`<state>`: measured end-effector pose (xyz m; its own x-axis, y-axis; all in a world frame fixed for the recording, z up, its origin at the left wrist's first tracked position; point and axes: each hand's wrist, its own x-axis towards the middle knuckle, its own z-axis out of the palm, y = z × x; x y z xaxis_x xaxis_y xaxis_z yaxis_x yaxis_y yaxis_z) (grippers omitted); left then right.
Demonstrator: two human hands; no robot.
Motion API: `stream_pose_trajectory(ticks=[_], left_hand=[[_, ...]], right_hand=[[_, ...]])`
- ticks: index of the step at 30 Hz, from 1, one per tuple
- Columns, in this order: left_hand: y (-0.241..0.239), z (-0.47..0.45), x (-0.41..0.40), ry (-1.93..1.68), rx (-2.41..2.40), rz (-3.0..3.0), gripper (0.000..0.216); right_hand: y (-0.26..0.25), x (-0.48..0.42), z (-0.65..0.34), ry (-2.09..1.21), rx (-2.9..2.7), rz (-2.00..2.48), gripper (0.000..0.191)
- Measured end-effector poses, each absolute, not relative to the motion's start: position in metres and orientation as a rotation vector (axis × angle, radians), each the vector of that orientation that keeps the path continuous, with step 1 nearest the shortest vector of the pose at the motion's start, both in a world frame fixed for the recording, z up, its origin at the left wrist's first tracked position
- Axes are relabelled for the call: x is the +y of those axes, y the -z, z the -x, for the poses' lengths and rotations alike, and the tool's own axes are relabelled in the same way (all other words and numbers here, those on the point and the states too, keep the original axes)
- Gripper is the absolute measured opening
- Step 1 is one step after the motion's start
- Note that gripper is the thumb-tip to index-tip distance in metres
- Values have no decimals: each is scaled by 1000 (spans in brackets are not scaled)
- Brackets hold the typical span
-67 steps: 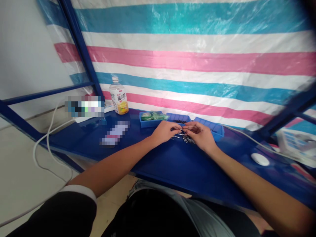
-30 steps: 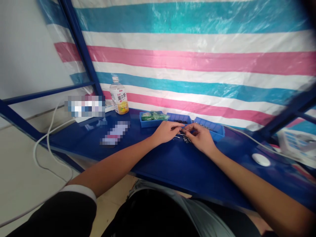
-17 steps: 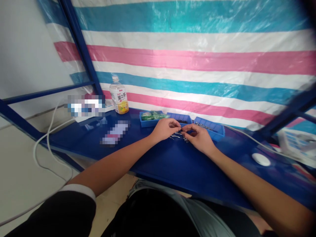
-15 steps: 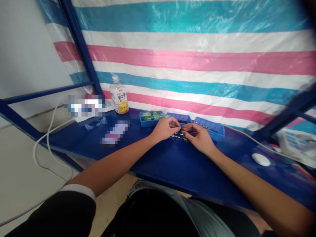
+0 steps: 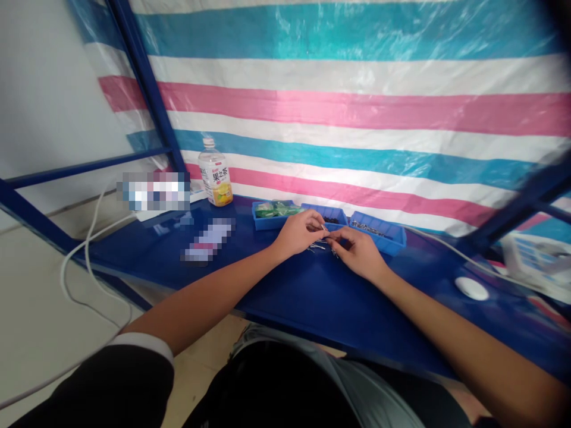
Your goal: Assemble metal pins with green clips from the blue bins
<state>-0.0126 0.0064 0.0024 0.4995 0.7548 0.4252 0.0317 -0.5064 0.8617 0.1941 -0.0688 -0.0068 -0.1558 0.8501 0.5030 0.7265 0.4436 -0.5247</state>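
Note:
My left hand (image 5: 298, 234) and my right hand (image 5: 358, 251) meet over a small heap of thin metal pins (image 5: 317, 246) on the blue table (image 5: 285, 291). The left fingers pinch one small pin between thumb and forefinger. The right fingers curl in a pinch close to the left fingertips; what they hold is too small to make out. Just behind the hands stand three blue trays: one with green packets (image 5: 275, 214), one with dark small parts (image 5: 330, 216), one with metal pins (image 5: 378, 231).
A drink bottle (image 5: 215, 178) stands at the back left, near a blurred box (image 5: 154, 191) and a blurred flat item (image 5: 207, 239). A white cable (image 5: 75, 249) loops off the left edge. A white round object (image 5: 469, 288) lies at the right. Striped tarpaulin (image 5: 357, 107) hangs behind.
My right hand has slid a little left and closer to the left hand. The left hand has risen slightly with a pin pinched. Fewer loose pins show beside the right hand.

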Motion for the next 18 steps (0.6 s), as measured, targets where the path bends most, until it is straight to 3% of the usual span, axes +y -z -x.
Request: stream_pose_trajectory(ticks=[12,18], left_hand=[[-1,12,8,-1026,657,-1985,43],[4,13,10,-952,678,-2324,32]], right_hand=[[11,-67,-197,-341,-1839,1356,32],[14,-62,-204,-383,-1735,1368,34]])
